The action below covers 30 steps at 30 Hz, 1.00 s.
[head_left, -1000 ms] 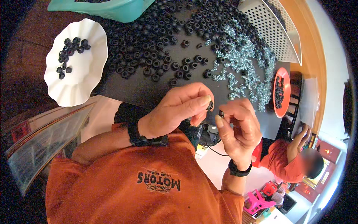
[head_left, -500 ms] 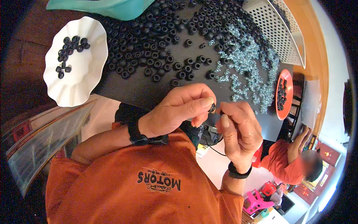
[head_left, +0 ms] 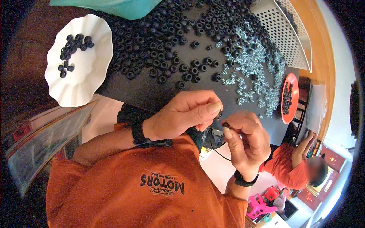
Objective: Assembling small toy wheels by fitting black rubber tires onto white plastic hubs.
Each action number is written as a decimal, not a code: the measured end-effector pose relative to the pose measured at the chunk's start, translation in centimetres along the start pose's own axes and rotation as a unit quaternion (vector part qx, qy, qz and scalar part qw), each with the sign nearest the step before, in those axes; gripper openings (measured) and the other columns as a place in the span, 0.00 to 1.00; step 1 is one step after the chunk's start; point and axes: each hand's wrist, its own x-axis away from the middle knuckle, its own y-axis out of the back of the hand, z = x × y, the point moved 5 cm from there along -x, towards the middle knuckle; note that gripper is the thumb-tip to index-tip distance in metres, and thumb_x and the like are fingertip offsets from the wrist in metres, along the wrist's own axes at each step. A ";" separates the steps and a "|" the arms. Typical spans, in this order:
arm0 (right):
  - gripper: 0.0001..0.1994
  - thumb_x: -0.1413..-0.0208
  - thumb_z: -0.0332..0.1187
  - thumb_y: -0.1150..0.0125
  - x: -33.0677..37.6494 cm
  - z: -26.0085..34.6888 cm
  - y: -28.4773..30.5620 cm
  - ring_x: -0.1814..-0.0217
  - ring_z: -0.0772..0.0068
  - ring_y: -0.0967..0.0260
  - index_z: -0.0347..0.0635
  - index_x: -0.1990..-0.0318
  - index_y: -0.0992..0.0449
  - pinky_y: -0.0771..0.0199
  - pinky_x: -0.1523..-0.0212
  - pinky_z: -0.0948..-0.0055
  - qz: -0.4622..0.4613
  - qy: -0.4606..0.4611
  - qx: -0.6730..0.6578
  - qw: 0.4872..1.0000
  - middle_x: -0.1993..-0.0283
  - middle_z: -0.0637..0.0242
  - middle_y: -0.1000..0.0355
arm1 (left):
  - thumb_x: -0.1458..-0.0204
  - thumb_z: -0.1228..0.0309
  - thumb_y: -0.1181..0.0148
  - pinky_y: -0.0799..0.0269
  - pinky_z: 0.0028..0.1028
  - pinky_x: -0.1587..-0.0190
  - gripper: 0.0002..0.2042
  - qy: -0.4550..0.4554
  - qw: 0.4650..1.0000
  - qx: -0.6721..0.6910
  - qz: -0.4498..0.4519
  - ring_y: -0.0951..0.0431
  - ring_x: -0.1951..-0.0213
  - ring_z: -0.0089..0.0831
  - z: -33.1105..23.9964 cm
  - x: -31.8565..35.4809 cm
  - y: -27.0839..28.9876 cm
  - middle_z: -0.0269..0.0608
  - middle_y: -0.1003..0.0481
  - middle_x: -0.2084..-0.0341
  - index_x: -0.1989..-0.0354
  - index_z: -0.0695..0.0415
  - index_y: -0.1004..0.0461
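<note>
My left hand [head_left: 190, 116] pinches a small black ring-shaped part [head_left: 219, 114] between thumb and forefinger, just over the table's near edge. Close beside it, my right hand [head_left: 249, 142] is closed with thumb against forefinger on a small dark piece [head_left: 226, 125], whose kind is mostly hidden by the fingertips. A narrow gap separates the two pieces. Beyond my hands, many loose black ring-shaped parts [head_left: 161, 55] are spread over the dark table [head_left: 146, 93]. A heap of small shiny metal springs [head_left: 253, 60] lies to their right.
At the left stands a white wavy-rimmed plate [head_left: 91, 68] with several black parts. An orange-red dish [head_left: 288, 116] at the right holds more. A perforated white basket [head_left: 273, 30] and a teal container [head_left: 118, 7] are at the back. Another person [head_left: 287, 163] sits at the right.
My right hand has moved slightly down and toward me, widening the gap between the pinched pieces. My left hand has shifted a little right and down, still holding the ring-shaped part.
</note>
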 end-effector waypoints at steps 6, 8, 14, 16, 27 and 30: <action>0.11 0.58 0.23 0.32 0.3 1.7 0.5 0.74 0.63 0.27 0.37 0.66 0.27 0.28 0.75 0.71 -0.029 0.064 0.052 0.996 0.72 0.59 0.27 | 0.37 0.62 0.57 0.40 0.20 0.69 0.14 -0.027 0.999 -0.038 0.022 0.37 0.74 0.18 0.0 0.3 -0.2 0.31 0.35 0.76 0.68 0.60 0.33; 0.12 0.59 0.25 0.31 0.5 2.1 0.5 0.76 0.64 0.28 0.39 0.66 0.27 0.29 0.78 0.71 -0.033 0.072 0.101 0.992 0.73 0.60 0.27 | 0.37 0.61 0.58 0.40 0.20 0.69 0.15 -0.032 0.998 -0.047 0.028 0.37 0.74 0.18 0.1 0.4 -0.3 0.31 0.36 0.76 0.67 0.59 0.33; 0.11 0.58 0.27 0.30 0.8 2.3 0.3 0.78 0.68 0.31 0.34 0.70 0.26 0.34 0.78 0.76 -0.051 0.108 0.093 0.988 0.76 0.57 0.28 | 0.37 0.59 0.58 0.40 0.22 0.72 0.16 -0.082 0.988 -0.120 0.050 0.36 0.76 0.20 -0.2 0.8 -0.6 0.33 0.35 0.76 0.65 0.60 0.32; 0.11 0.58 0.27 0.30 0.9 2.3 0.3 0.78 0.68 0.31 0.34 0.70 0.26 0.34 0.79 0.76 -0.048 0.110 0.098 0.988 0.76 0.57 0.28 | 0.37 0.59 0.58 0.38 0.23 0.73 0.16 -0.087 0.983 -0.157 0.047 0.35 0.77 0.22 -0.2 0.8 -0.6 0.34 0.35 0.77 0.64 0.60 0.32; 0.09 0.58 0.26 0.31 0.7 2.2 0.2 0.77 0.67 0.30 0.34 0.70 0.25 0.34 0.79 0.76 -0.037 0.100 0.108 0.988 0.75 0.56 0.27 | 0.38 0.58 0.58 0.36 0.26 0.72 0.16 -0.086 0.974 -0.205 0.050 0.32 0.76 0.27 -0.2 0.7 -0.7 0.37 0.34 0.76 0.64 0.59 0.32; 0.09 0.58 0.26 0.31 0.6 2.3 0.2 0.78 0.67 0.30 0.34 0.70 0.25 0.34 0.79 0.76 -0.034 0.101 0.120 0.987 0.75 0.56 0.27 | 0.38 0.58 0.58 0.35 0.27 0.72 0.16 -0.096 0.971 -0.213 0.057 0.31 0.76 0.28 -0.3 0.7 -0.7 0.37 0.33 0.76 0.64 0.60 0.32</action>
